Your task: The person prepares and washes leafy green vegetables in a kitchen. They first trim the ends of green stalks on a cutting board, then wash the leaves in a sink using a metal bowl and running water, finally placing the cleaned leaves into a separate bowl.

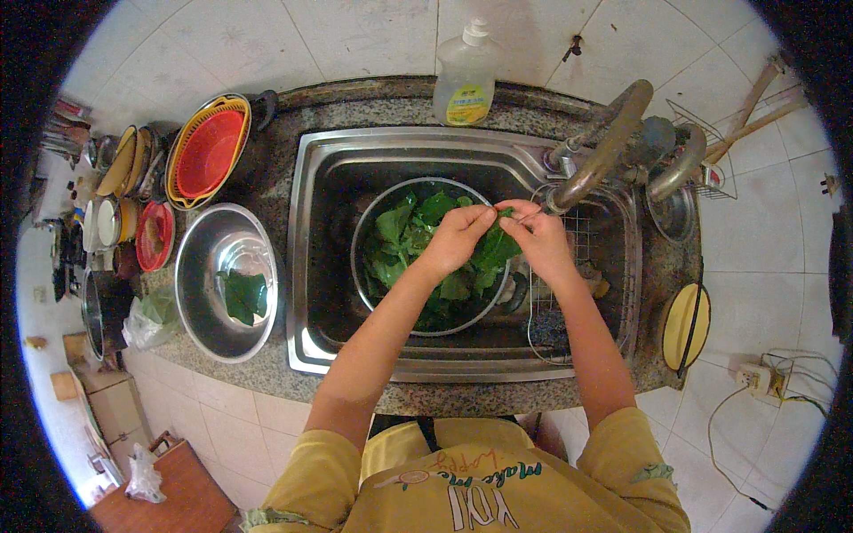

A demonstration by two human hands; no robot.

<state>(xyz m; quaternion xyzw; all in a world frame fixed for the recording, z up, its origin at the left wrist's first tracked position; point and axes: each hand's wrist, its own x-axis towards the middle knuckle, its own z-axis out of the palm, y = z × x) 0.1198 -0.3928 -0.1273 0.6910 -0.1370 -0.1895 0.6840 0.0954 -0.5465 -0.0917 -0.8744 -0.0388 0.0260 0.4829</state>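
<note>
Both my hands are raised over a round basin [357, 258] full of leafy greens [391, 226] in the steel sink. My left hand [460, 235] pinches the stem end of a green leaf [495, 250] between thumb and fingers. Close beside it, my right hand [540, 242] is closed on the same leaf, fingertips almost touching the left ones. The broad part of the leaf hangs below the fingers above the basin. To the left of the sink, a steel bowl [197, 306] holds a few dark green leaves [244, 296].
A curved faucet [597, 169] reaches over the sink's right side, above a wire rack [577, 240]. Behind the sink stands a soap bottle [466, 75]. Red and yellow baskets [211, 153] and a plastic bag [151, 320] crowd the left counter. A yellow oval object [686, 327] sits at right.
</note>
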